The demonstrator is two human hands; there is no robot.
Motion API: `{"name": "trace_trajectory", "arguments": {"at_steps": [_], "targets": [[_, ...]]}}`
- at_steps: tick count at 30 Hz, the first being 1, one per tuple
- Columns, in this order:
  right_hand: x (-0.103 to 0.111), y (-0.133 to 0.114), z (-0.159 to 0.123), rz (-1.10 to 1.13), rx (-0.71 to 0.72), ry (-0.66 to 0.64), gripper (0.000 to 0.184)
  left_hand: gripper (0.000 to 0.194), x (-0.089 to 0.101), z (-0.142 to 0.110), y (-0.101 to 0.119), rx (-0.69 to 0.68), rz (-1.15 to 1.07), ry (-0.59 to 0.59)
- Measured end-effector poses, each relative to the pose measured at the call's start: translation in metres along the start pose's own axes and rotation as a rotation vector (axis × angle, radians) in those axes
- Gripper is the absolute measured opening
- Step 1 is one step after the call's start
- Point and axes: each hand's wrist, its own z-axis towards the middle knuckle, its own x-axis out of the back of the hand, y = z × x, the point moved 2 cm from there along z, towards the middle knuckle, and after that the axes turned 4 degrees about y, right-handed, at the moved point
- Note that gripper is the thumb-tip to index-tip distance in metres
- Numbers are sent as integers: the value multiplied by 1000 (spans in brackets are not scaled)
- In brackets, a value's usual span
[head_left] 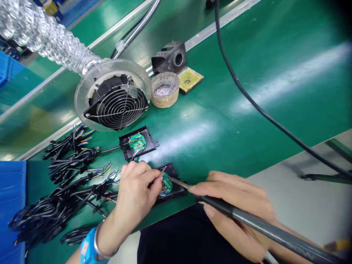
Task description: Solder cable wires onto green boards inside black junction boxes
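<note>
In the head view my right hand (233, 209) grips a soldering iron (220, 205), whose tip reaches a green circuit board (167, 183). That board sits in a black plastic housing (173, 170) near the table's front edge. My left hand (137, 187) is closed in a pinch at the board's left side. A thin wire (164, 169) shows at its fingertips; the rest of it is hidden by the fingers. Just beyond lies a second black housing (151, 143) with another green board (139, 142) and coloured wires in it.
Bundles of black cables (63, 194) with bare coloured ends cover the left side, beside a blue bin (12, 205). A fume fan (121, 106) on a foil duct (55, 40) overhangs the table. Behind stand a solder cup (165, 99), yellow sponge (189, 80) and iron holder (170, 58). A black cord (247, 95) crosses the right.
</note>
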Motion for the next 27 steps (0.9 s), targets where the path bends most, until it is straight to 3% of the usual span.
{"name": "trace_trajectory", "arguments": {"at_steps": [4, 11, 18, 24, 27], "targets": [[1, -1, 1, 16, 62, 23, 30, 15, 0, 0, 0, -4, -10, 9], [0, -2, 2, 22, 40, 4, 30, 15, -1, 0, 1, -7, 5, 13], [-5, 1, -10, -82, 172, 70, 28, 16, -1, 0, 1, 6, 4, 4], [7, -12, -16, -152, 24, 7, 26, 16, -1, 0, 0, 3, -7, 15], [16, -19, -15, -195, 20, 0, 27, 16, -1, 0, 0, 3, -9, 21]]}}
